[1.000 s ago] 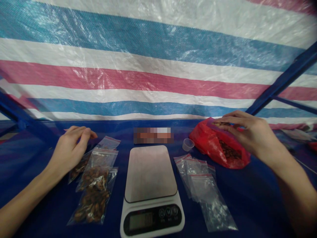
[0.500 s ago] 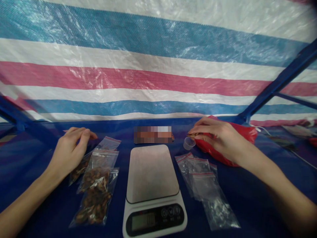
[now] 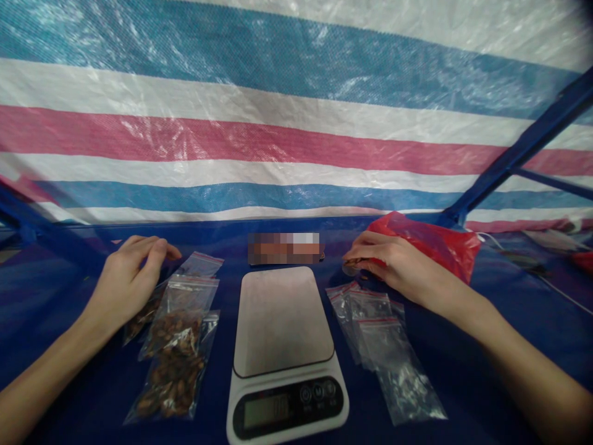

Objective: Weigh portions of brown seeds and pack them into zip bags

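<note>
My right hand (image 3: 393,262) is closed round a few brown nuts and rests low over the small clear cup (image 3: 348,267), which it mostly hides. Behind it lies the red plastic bag (image 3: 430,241) of nuts. Just below my right hand, several empty clear zip bags (image 3: 384,346) with red strips lie fanned out. My left hand (image 3: 127,278) rests with curled, spread fingers on the top of the filled zip bags of nuts (image 3: 173,346) and holds nothing. Between both hands stands a white digital kitchen scale (image 3: 282,352) with a bare platform.
Everything sits on a dark blue table (image 3: 463,371). A striped blue, white and pink tarp (image 3: 278,123) hangs behind it. A blue metal frame bar (image 3: 519,154) slants at the right. A blurred flat item (image 3: 283,248) lies behind the scale.
My right hand came out of the red bag with nuts and moved left and down onto the small cup. My left hand stayed where it was.
</note>
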`<state>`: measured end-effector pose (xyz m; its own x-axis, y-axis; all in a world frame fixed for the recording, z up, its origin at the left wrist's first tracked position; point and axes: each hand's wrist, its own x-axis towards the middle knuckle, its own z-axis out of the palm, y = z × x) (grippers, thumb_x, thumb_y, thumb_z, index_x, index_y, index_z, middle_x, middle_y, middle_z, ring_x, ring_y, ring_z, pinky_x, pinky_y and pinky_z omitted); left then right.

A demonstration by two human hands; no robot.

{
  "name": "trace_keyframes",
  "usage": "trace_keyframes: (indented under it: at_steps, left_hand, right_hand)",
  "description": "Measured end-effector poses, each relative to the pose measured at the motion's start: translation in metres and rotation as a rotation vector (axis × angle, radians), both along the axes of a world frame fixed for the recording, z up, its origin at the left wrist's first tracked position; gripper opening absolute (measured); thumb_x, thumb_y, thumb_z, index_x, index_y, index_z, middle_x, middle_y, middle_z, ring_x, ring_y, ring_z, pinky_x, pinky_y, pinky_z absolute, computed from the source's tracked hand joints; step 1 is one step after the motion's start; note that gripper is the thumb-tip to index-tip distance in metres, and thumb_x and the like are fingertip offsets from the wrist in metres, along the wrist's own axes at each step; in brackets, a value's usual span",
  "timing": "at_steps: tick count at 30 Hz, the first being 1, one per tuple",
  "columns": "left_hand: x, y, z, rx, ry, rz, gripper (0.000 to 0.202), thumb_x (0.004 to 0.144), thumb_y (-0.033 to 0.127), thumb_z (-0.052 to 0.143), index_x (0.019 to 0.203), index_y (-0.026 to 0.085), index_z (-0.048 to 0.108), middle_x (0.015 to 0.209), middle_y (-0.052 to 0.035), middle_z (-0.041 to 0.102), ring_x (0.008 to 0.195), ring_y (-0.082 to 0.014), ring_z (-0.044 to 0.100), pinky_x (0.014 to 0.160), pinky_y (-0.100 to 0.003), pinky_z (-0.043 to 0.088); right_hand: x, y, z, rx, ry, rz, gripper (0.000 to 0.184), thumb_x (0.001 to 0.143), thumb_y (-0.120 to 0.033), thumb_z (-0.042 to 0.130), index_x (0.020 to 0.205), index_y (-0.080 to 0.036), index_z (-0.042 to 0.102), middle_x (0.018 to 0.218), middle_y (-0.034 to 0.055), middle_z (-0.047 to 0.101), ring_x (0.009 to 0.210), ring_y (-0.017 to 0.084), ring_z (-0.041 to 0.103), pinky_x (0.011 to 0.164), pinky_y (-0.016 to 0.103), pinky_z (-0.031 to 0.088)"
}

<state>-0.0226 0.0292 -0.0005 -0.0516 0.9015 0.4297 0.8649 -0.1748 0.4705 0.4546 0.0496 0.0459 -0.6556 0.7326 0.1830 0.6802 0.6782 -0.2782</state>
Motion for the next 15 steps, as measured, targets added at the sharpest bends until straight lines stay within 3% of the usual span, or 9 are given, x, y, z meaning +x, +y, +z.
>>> trace_keyframes:
  at_steps: [15]
  left_hand:
    - [-0.0027,0.0018,-0.0037,-0.028,0.003,-0.001,0.047,0.097,0.05,0.039,0.08,0.024,0.073,0.088,-0.0066,0.076,0.096,-0.0276,0.065,0.094,-0.041,0.045]
  right_hand:
    - [0.0096,0.0015,-0.0028,0.029,-0.03,-0.026,0.032,0.102,-0.01,0.054,0.116,-0.024,0.078,0.111,0.0075,0.075,0.095,0.022,0.072,0.085,0.034,0.058]
